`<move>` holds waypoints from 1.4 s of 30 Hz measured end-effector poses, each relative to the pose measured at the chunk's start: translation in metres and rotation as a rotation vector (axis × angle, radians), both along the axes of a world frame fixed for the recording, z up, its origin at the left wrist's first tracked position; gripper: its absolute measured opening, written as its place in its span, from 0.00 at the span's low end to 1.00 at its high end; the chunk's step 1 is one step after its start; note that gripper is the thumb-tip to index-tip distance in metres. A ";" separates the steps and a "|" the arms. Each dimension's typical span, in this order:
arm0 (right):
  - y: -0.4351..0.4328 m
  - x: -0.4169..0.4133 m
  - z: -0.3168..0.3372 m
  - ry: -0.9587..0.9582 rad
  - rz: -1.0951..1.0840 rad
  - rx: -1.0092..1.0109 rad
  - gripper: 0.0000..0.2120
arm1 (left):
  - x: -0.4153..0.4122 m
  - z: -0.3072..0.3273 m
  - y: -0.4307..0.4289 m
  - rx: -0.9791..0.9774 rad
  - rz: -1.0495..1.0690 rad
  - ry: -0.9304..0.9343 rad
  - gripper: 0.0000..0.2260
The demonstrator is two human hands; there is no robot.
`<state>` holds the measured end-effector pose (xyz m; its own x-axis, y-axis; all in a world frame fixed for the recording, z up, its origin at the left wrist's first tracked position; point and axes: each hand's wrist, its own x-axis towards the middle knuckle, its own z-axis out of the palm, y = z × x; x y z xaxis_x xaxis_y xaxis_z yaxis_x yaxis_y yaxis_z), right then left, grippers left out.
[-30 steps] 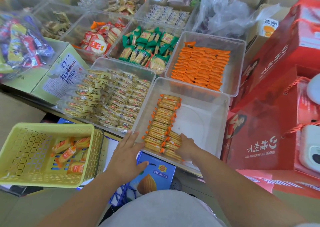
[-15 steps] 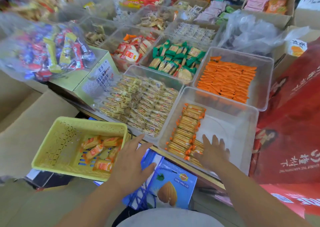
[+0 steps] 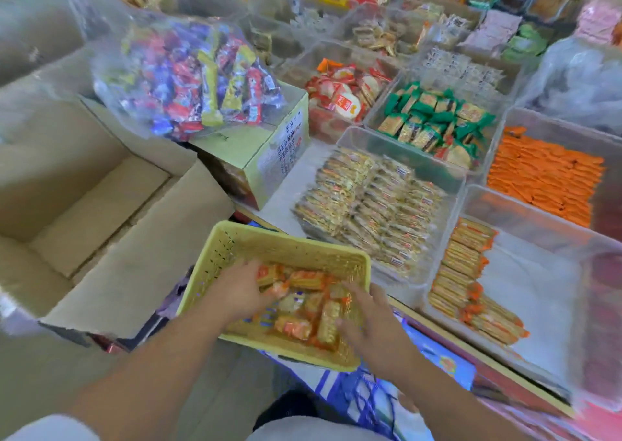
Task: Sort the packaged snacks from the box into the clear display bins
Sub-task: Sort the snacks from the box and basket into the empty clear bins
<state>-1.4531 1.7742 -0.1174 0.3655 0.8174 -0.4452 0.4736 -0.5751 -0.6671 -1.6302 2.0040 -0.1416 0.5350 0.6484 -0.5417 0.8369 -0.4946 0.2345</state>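
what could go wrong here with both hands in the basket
The yellow basket looks perched on a blue carton; the left hand and right hand pushing in may tip it. The orange packets lie loose, so a big handful might spill. Dropped carelessly, they could upset the neat row in the clear bin.

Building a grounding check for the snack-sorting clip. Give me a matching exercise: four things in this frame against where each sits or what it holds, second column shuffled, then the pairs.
Things
1. yellow basket
2. cardboard box
3. green-wrapped packets
4. bag of mixed candy

Place or state
a. lies on a pale green carton
b. far left, flaps open
c. holds loose orange-wrapped packets
d. in a clear bin

Pairs: 1-c, 2-b, 3-d, 4-a.
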 end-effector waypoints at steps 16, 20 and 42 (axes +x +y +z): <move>0.005 -0.037 0.003 0.042 -0.278 0.001 0.27 | 0.035 -0.055 0.010 -0.304 -0.033 0.197 0.40; 0.005 -0.039 0.000 0.039 -0.301 -0.015 0.27 | 0.040 -0.056 0.005 -0.345 -0.059 0.167 0.30; 0.006 -0.038 -0.006 -0.007 -0.339 -0.037 0.28 | 0.060 -0.057 -0.014 -0.689 -0.169 0.261 0.23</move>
